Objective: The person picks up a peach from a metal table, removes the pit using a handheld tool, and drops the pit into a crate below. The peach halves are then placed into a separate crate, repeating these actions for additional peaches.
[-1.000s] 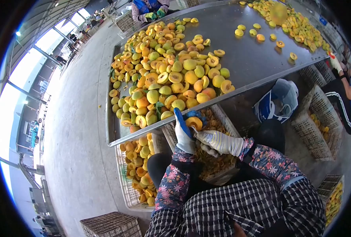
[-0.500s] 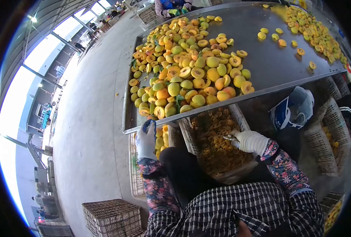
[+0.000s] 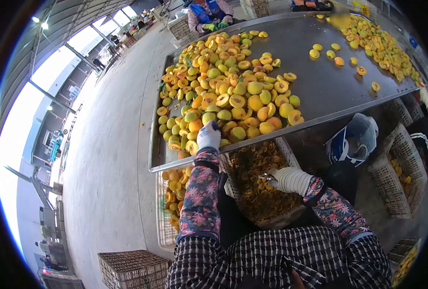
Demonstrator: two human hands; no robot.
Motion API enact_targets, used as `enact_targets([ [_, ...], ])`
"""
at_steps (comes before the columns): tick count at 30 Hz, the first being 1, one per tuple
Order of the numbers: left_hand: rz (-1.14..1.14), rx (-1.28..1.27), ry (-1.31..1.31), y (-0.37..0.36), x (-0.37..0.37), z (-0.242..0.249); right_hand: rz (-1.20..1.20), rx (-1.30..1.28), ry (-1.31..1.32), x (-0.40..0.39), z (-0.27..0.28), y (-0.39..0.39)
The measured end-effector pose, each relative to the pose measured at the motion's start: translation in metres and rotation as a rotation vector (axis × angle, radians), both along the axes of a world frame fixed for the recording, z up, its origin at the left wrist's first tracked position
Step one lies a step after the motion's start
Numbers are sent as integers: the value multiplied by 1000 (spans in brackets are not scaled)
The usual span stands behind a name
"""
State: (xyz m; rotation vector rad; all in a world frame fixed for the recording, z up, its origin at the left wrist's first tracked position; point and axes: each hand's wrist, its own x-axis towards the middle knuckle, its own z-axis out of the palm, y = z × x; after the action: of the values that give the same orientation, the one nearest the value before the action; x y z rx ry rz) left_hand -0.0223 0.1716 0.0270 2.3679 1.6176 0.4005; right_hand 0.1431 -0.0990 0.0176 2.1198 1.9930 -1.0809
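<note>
My left hand (image 3: 209,137), in a white glove with dark fingertips, reaches over the table's near edge and touches the pile of halved yellow peaches (image 3: 231,98). Its fingers are partly hidden, so a grip on a peach half cannot be made out. Closed around a small shiny metal pitting tool (image 3: 268,178), my right hand (image 3: 291,181) wears a pale striped glove. That tool is held above a crate (image 3: 282,217) of brown-orange peach scraps (image 3: 255,192). Left of it, under the table edge, stands a crate (image 3: 165,231) with peach halves (image 3: 175,190).
The metal table (image 3: 310,79) has a raised rim. More peaches (image 3: 380,45) lie at its far right. A white-and-blue bucket (image 3: 356,139) and a crate (image 3: 397,178) stand at right, an upturned crate (image 3: 134,269) at lower left. Another person (image 3: 209,17) works across the table.
My left hand has moved from above the left crate up and right to the peach pile. My right hand, still holding the tool, has shifted slightly left and down.
</note>
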Motion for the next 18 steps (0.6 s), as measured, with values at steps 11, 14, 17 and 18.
enact_targets([
  [11,-114,-478,-1415,-15,-81,8,-30,61,100,-1,18,-5],
  [14,-271,-503,-1538,-20,-81,5,-120,230,289,-8,0,3],
  [17,-258,-603,-1616,-47,-68,17,-446,177,842,-11,20,4],
  [18,-299,-659,-1659,-65,-62,23,-594,101,1072,-13,31,5],
])
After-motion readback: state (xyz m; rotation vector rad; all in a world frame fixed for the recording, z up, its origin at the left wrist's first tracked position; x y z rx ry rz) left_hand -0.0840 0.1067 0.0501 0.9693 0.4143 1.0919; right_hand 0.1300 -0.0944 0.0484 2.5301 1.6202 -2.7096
